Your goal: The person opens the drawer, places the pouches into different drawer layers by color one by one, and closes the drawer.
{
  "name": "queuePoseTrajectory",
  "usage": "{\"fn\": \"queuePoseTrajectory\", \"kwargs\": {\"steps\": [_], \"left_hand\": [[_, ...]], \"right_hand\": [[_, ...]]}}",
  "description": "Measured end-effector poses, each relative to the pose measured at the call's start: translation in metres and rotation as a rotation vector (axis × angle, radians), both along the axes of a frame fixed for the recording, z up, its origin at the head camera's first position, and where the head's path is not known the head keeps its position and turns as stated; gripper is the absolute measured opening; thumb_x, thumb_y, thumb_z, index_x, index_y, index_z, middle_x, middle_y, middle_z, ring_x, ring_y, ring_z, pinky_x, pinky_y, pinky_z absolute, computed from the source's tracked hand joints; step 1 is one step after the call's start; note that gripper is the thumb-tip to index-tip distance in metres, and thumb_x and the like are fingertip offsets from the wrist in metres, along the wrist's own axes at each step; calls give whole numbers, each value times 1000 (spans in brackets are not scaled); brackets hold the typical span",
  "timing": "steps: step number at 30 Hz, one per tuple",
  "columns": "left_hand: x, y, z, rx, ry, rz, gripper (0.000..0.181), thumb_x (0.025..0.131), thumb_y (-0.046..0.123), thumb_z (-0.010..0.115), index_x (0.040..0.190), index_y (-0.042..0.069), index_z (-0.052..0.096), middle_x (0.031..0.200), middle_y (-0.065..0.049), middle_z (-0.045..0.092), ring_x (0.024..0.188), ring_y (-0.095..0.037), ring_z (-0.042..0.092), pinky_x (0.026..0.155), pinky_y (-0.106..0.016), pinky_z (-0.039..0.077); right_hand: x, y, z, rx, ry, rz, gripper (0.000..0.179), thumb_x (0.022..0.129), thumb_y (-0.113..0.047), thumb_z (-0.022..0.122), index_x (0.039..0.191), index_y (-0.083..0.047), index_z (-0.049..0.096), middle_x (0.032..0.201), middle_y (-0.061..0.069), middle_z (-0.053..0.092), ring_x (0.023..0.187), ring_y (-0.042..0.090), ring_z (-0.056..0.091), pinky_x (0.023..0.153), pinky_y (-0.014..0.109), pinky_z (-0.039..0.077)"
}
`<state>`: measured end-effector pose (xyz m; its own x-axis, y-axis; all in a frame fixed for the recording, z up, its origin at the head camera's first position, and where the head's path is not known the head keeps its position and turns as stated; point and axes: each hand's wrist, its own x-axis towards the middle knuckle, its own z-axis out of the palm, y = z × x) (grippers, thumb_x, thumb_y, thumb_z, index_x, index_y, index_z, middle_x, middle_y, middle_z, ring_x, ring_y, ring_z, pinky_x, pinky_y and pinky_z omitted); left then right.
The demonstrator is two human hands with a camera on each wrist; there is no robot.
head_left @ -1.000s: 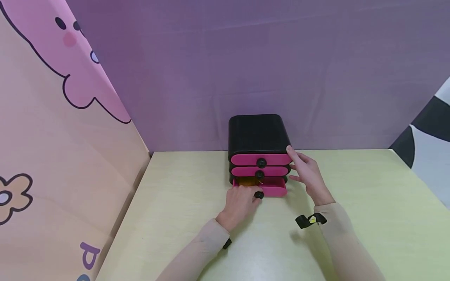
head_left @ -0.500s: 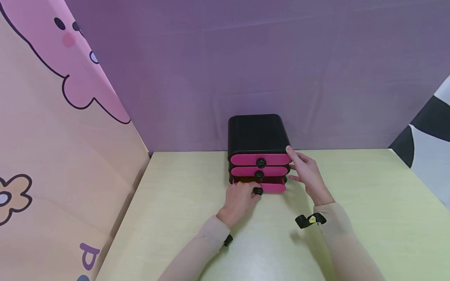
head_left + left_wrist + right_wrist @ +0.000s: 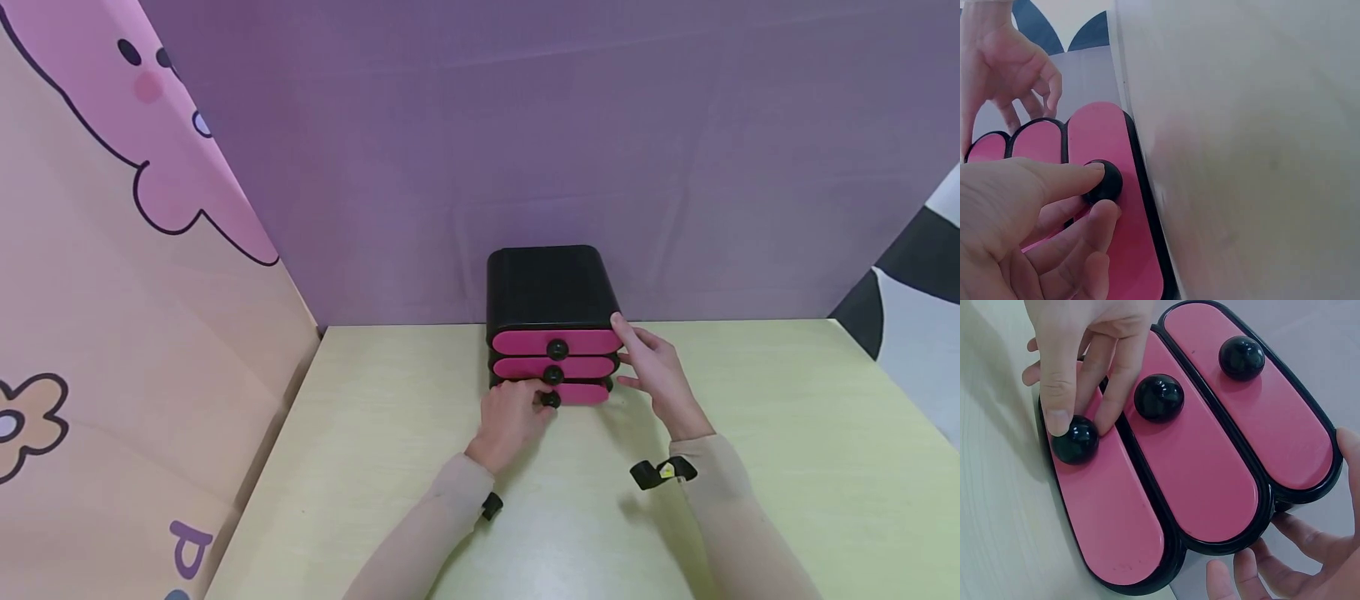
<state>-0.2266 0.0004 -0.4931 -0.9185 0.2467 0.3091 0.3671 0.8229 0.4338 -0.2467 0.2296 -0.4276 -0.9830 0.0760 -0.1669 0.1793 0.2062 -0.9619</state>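
A small black drawer cabinet [image 3: 551,287] with three pink drawers, each with a round black knob, stands at the back of the table. My left hand [image 3: 512,419] pinches the knob [image 3: 1075,440] of the bottom drawer [image 3: 1135,250] between thumb and fingers. In the right wrist view that drawer front sits close against its black frame. My right hand [image 3: 662,379] steadies the cabinet's right side, its thumb at the upper front corner and its fingers [image 3: 1304,540] spread along the side. The middle drawer [image 3: 1204,481] and top drawer [image 3: 1272,425] are closed.
The pale wooden table [image 3: 390,500] extends to both sides and in front of the cabinet. Close behind rises a purple backdrop [image 3: 420,167]. A pink cartoon-printed panel [image 3: 112,292] borders the left side, and a black-and-white patterned one [image 3: 915,300] the right.
My left hand has pushed the bottom drawer inward, away from me, until its front is near flush; its amber-coloured content is now out of sight. My right hand has stayed put.
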Motion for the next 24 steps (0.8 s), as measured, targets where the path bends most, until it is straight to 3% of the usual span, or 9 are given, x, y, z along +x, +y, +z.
{"fn": "queuePoseTrajectory", "kwargs": {"steps": [17,24], "left_hand": [[-6,-2,1,-11,-28,7,21,92,30,84,111,22,83,90,9,81,76,-12,72,58,-21,43],[-6,-3,2,-36,-47,-22,21,95,31,82,114,22,81,95,9,81,78,-14,72,60,-24,47]], "right_hand": [[-2,0,-5,-5,-5,2,99,98,-76,52,169,-11,28,176,15,26,156,40,40,80,19,61],[-1,3,-2,-8,-3,8,101,98,-76,52,170,-10,27,177,15,25,157,40,39,81,19,61]]}}
